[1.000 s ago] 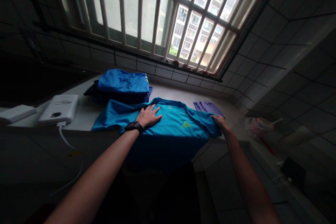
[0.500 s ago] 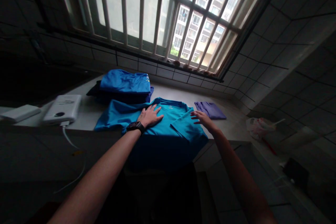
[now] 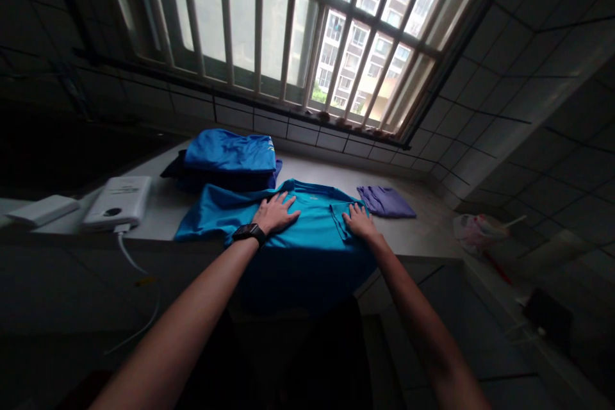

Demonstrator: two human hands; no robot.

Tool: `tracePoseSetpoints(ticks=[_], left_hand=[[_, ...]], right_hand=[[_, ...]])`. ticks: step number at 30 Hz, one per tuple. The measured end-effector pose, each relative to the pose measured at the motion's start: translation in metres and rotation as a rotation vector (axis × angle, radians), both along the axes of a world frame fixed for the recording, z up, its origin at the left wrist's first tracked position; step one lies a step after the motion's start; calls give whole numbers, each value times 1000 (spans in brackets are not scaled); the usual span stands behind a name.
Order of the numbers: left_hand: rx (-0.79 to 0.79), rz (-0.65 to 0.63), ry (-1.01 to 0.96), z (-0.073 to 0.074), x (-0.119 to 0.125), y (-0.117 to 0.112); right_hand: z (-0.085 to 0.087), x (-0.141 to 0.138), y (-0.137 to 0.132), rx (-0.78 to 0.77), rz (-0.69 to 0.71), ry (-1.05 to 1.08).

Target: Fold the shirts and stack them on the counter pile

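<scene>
A teal T-shirt [image 3: 312, 224] lies on the counter, its lower part hanging over the front edge. My left hand [image 3: 277, 213], with a dark watch on the wrist, rests flat on the chest near the collar, fingers spread. On the shirt's right side, my right hand [image 3: 359, 221] presses flat on the sleeve, which is folded inward over the body. The left sleeve stretches out across the counter. Just beyond my right hand is a folded purple garment [image 3: 387, 202]. Behind the left sleeve sits a stack of folded clothes, a blue garment [image 3: 228, 150] on top.
On the left of the counter [image 3: 158, 205] are a white power bank [image 3: 120, 202] with a cable hanging down and another white box [image 3: 43, 210]. A crumpled plastic bag [image 3: 478, 232] lies at the right corner. A barred window [image 3: 288, 32] rises behind.
My right hand has come down and left onto the shirt, and the right sleeve now lies folded further inward. My left hand has stayed in place.
</scene>
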State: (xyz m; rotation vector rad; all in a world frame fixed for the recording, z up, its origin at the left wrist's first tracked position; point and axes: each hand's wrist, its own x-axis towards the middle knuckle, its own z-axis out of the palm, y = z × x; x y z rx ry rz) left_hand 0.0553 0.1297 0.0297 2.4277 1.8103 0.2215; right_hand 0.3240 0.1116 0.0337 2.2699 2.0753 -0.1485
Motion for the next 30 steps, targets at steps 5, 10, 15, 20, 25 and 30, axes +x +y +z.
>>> tracePoseSetpoints(ticks=[5, 10, 15, 20, 25, 30], left_hand=[[-5, -12, 11, -3, -1, 3], [1, -16, 46, -6, -2, 6], [-2, -7, 115, -4, 0, -4], [83, 32, 231, 15, 10, -25], [269, 159, 332, 46, -2, -41], [92, 487, 380, 67, -102, -39]], right_hand=[[-10, -9, 2, 48, 186, -27], [-18, -12, -2, 75, 198, 32], [-19, -14, -5, 104, 188, 99], [-22, -15, -6, 127, 193, 134], [-24, -16, -6, 131, 189, 187], [-24, -16, -6, 144, 186, 218]])
